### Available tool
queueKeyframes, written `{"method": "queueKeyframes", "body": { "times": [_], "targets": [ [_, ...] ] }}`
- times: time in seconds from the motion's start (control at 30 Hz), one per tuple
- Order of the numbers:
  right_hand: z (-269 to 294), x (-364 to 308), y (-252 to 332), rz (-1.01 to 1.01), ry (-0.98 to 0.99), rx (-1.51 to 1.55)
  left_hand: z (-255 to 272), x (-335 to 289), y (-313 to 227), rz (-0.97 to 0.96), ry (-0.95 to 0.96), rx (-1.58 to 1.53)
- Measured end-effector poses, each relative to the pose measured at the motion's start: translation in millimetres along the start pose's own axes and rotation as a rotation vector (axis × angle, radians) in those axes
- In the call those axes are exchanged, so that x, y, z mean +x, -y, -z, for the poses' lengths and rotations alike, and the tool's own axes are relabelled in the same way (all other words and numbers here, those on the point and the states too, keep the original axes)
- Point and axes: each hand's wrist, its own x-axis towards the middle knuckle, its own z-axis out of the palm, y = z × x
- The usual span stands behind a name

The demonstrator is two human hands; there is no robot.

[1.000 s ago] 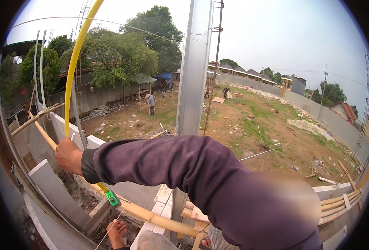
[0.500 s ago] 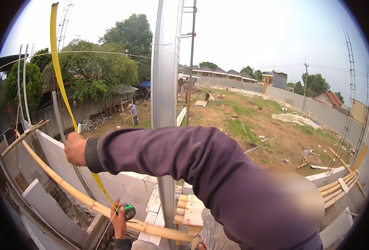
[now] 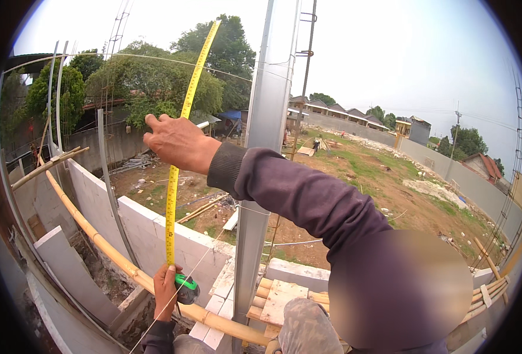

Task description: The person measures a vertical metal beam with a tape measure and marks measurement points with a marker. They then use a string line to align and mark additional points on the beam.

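My left hand [image 3: 166, 289] is closed round a green and black tape measure [image 3: 187, 289], low beside a bamboo pole [image 3: 104, 241]. Out of the case a yellow blade [image 3: 171, 218] runs upward, its marked face toward me. Higher up, my right hand [image 3: 181, 141] reaches across at the end of an outstretched dark sleeve and grips the blade, whose free end stands above the fist. A short white stick, perhaps a marker [image 3: 202, 125], juts out by that hand. To the right of both hands rises a metal post [image 3: 267, 118].
Pale block walls [image 3: 149, 224] stand behind the hands. A thin string [image 3: 213, 248] crosses slantwise near the tape measure. Wooden boards and bamboo [image 3: 284, 295] lie right of the post's foot. Upright steel bars [image 3: 311, 53] rise behind it. Beyond lies a dirt yard [image 3: 379, 183].
My right hand has moved rightward and up, bringing the tape blade closer to the metal post. The blade now turns its marked face to me. My left hand keeps its hold; the view has shifted left.
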Motion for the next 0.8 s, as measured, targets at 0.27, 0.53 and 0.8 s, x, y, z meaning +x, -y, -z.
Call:
{"method": "queueKeyframes", "body": {
  "times": [0.27, 0.53, 0.8],
  "targets": [
    [57, -93, -5, -0.338, -0.083, 0.405, -44, 73, -58, -0.101, 0.187, -0.157],
    [106, -30, -145, -0.753, -0.410, 0.423, -117, 127, -75, -0.227, 0.309, -0.132],
    [94, 22, -172, -0.844, -0.246, 0.508, -120, 132, -69, -0.261, 0.284, -0.111]
  ]
}}
